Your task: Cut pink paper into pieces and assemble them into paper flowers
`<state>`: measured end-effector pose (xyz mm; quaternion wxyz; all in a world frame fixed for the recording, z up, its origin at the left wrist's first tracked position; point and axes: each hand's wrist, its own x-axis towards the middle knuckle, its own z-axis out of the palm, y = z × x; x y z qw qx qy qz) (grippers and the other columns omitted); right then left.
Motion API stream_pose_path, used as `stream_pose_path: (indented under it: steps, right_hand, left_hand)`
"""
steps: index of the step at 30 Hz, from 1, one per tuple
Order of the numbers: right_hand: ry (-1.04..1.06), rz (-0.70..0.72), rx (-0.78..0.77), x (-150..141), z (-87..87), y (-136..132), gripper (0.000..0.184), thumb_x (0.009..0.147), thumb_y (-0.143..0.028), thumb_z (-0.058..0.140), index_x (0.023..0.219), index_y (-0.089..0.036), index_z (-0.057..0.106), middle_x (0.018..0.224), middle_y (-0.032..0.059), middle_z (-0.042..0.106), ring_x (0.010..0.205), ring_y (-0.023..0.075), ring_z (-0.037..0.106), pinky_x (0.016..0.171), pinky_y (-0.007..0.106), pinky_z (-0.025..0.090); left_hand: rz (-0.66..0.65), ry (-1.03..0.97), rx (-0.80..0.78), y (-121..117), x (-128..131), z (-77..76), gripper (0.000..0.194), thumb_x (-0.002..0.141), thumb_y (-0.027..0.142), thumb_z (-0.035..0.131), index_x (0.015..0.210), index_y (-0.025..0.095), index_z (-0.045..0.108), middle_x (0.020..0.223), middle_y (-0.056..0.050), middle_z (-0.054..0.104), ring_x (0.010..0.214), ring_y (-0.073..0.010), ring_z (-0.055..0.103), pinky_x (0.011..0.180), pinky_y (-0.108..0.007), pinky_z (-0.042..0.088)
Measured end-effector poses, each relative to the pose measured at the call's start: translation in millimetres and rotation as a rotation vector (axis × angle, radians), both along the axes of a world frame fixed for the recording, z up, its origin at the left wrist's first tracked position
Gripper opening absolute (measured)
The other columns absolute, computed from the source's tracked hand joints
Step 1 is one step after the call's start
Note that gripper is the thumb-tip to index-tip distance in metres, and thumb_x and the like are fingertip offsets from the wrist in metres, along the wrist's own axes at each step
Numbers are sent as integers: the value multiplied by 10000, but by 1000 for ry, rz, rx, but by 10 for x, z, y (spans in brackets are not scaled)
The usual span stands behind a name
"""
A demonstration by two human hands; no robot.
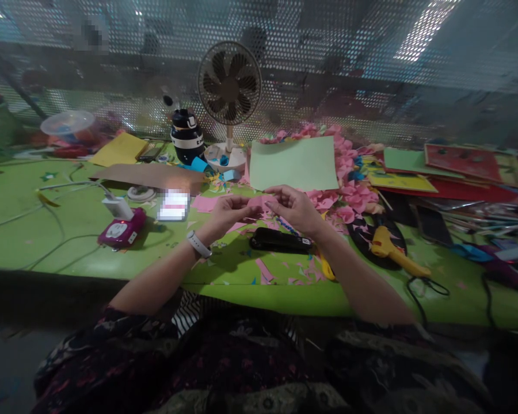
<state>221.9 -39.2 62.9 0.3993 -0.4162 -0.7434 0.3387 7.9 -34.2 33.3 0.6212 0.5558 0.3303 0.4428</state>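
Note:
Between my two hands is a small piece of pink paper, pinched from both sides above the green table. My left hand, with a white watch band at the wrist, grips its left end. Fingers of my right hand close on the right end. Just below them lies a black stapler, near yellow-handled scissors partly hidden by my right forearm. Pink paper strips rest left of the hands, and pink scraps are scattered in front of the stapler.
A pale green sheet leans on a heap of pink paper petals. Behind stand a fan and a dark bottle. Leftward are a lit phone and a purple power socket with cables. A yellow glue gun lies right.

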Motion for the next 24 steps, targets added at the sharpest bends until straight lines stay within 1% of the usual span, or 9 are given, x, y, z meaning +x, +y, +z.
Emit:
stream_pose_path:
  steps: [9, 14, 18, 24]
  right_hand:
    - [11, -19, -17, -22, 35, -40, 362, 886, -388, 700, 1169, -165, 657, 773, -7, 576, 659, 120, 516, 595, 264, 464]
    - [13, -17, -21, -28, 53, -55, 351, 885, -372, 696, 1163, -161, 655, 772, -7, 573, 660, 121, 518, 599, 263, 463]
    - [12, -21, -13, -26, 38, -49, 358, 884, -370, 695, 1171, -162, 652, 773, -7, 572, 662, 123, 517, 608, 267, 465]
    - [-9, -16, 21, -18, 14, -27, 361, 884, -373, 691, 1173, -160, 660, 773, -9, 569, 650, 118, 499, 604, 266, 450]
  left_hand:
    - [16, 6, 9, -3, 11, -8, 427, 713, 486, 863, 953, 143, 775, 971, -118, 800, 845, -197, 771, 818, -339, 627]
    - [18, -39, 1, -11, 20, 8, 420, 684, 473, 889, 912, 141, 773, 905, -94, 801, 807, -190, 769, 799, -331, 631]
    - [16, -36, 5, -17, 21, 24, 434, 667, 483, 896, 907, 145, 769, 905, -92, 800, 811, -194, 769, 788, -332, 630]
    - [12, 11, -6, -34, 11, 43, 400, 716, 483, 863, 918, 152, 766, 926, -101, 800, 834, -196, 768, 794, -338, 626]
